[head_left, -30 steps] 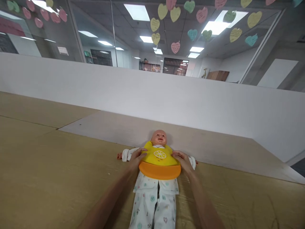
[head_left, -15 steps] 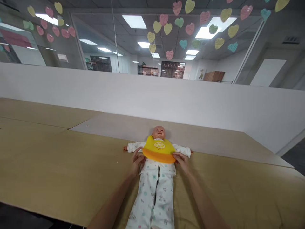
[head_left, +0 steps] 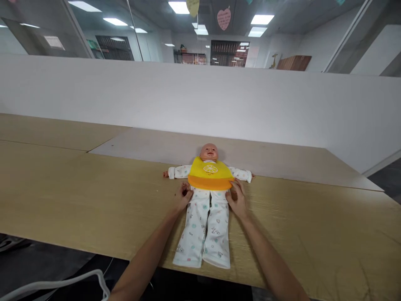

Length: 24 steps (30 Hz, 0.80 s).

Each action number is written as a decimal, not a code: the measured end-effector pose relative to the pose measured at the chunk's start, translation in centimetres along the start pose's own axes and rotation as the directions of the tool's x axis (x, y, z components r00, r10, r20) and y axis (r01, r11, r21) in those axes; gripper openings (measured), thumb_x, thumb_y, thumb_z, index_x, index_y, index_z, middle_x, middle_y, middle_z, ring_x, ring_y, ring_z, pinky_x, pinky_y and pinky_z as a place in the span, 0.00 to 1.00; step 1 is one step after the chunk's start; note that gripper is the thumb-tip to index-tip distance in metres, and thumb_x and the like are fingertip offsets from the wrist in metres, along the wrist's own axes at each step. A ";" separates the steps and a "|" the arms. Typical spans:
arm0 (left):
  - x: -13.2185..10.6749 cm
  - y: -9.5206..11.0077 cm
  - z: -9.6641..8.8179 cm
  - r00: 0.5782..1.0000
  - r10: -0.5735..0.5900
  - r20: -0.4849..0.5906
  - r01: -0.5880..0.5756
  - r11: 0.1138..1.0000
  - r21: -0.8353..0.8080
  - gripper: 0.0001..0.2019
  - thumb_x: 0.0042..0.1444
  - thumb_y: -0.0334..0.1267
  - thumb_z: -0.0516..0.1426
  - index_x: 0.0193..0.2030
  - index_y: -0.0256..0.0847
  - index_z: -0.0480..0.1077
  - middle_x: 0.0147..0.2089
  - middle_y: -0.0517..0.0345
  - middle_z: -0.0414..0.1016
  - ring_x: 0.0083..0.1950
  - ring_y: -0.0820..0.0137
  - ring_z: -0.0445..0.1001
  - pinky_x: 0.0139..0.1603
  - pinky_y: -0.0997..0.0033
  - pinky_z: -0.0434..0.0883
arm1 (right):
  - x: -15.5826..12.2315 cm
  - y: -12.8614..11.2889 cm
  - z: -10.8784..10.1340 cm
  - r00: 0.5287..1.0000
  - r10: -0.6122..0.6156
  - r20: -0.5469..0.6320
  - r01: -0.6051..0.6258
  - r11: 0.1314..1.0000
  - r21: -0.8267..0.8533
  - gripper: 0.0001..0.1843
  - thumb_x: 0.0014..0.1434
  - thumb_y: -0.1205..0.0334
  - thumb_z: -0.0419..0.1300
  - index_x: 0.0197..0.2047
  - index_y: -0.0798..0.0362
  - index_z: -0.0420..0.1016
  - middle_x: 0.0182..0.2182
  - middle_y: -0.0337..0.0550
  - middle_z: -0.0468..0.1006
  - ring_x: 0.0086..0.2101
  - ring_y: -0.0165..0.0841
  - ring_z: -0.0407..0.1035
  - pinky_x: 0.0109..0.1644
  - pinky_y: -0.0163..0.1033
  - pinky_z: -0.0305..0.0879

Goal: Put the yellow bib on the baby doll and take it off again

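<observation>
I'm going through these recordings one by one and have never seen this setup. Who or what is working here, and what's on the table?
There is no machine: these are a person's bare hands, filmed by one head-worn camera looking forward and down. On the table, a doll lies face up, arms spread, in white patterned clothes and a yellow bib with an orange pocket. The left hand is beside the doll's waist; the right hand is opposite, fingers by the pocket's corner. Whether either grip is firm can't be told. A white wall stands behind.
</observation>
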<state>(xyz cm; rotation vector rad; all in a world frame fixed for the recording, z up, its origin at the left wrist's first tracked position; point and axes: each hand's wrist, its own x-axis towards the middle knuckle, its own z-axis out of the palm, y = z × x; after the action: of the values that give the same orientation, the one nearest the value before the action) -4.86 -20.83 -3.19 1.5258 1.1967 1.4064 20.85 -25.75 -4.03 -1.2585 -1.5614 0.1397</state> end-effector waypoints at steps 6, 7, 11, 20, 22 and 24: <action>-1.0 0.6 0.1 0.998 -0.018 -0.062 0.020 0.999 0.038 0.05 0.46 0.38 0.55 0.29 0.42 0.61 0.19 0.71 0.55 0.21 0.76 0.55 0.24 0.74 0.55 | -0.6 0.4 -0.1 0.985 0.149 -0.087 -0.151 0.988 -0.016 0.23 0.58 0.56 0.58 0.54 0.56 0.63 0.46 0.52 0.70 0.42 0.33 0.68 0.36 0.35 0.68; -1.1 0.7 0.1 0.997 -0.026 -0.079 0.029 0.999 0.034 0.05 0.47 0.38 0.55 0.29 0.42 0.62 0.19 0.70 0.56 0.21 0.76 0.56 0.24 0.74 0.55 | -0.6 0.5 -0.1 0.976 0.192 -0.101 -0.194 0.981 -0.011 0.19 0.58 0.56 0.57 0.50 0.56 0.65 0.40 0.48 0.71 0.36 0.30 0.67 0.33 0.33 0.66; -1.1 0.8 -0.1 0.997 -0.047 -0.069 0.051 0.998 0.049 0.07 0.48 0.39 0.56 0.24 0.42 0.62 0.20 0.66 0.59 0.23 0.75 0.58 0.25 0.73 0.57 | -0.4 0.6 -0.2 0.951 0.301 -0.066 -0.298 0.953 0.060 0.11 0.60 0.55 0.53 0.33 0.55 0.64 0.24 0.36 0.65 0.26 0.25 0.59 0.31 0.31 0.59; -0.6 0.4 -0.3 0.992 -0.114 -0.050 0.115 0.993 0.015 0.09 0.49 0.38 0.55 0.21 0.42 0.61 0.17 0.67 0.58 0.19 0.77 0.56 0.21 0.75 0.55 | 0.0 -0.1 -0.6 0.954 0.295 0.058 -0.298 0.953 0.047 0.19 0.60 0.54 0.52 0.21 0.55 0.59 0.17 0.34 0.62 0.21 0.23 0.55 0.28 0.30 0.54; -0.4 0.4 -0.4 0.982 -0.191 -0.009 0.190 0.981 -0.049 0.07 0.48 0.39 0.55 0.25 0.43 0.61 0.15 0.70 0.56 0.17 0.78 0.54 0.19 0.76 0.52 | -0.1 -0.4 -0.7 0.973 0.228 0.045 -0.228 0.974 -0.014 0.18 0.60 0.55 0.53 0.23 0.55 0.61 0.18 0.34 0.63 0.21 0.23 0.56 0.28 0.29 0.54; -0.3 0.4 -0.8 0.964 -0.257 0.069 0.264 0.956 -0.126 0.07 0.48 0.40 0.56 0.31 0.44 0.60 0.15 0.73 0.56 0.16 0.78 0.52 0.18 0.76 0.49 | -0.2 -0.7 -0.8 0.990 0.136 0.034 -0.133 0.988 -0.076 0.15 0.59 0.57 0.55 0.24 0.55 0.63 0.18 0.34 0.63 0.21 0.22 0.56 0.28 0.29 0.54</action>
<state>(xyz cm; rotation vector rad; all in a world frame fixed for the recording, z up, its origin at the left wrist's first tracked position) -5.59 -21.30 -2.77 1.2541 1.1978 1.2376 21.02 -26.63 -3.37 -1.4270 -1.5265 0.1958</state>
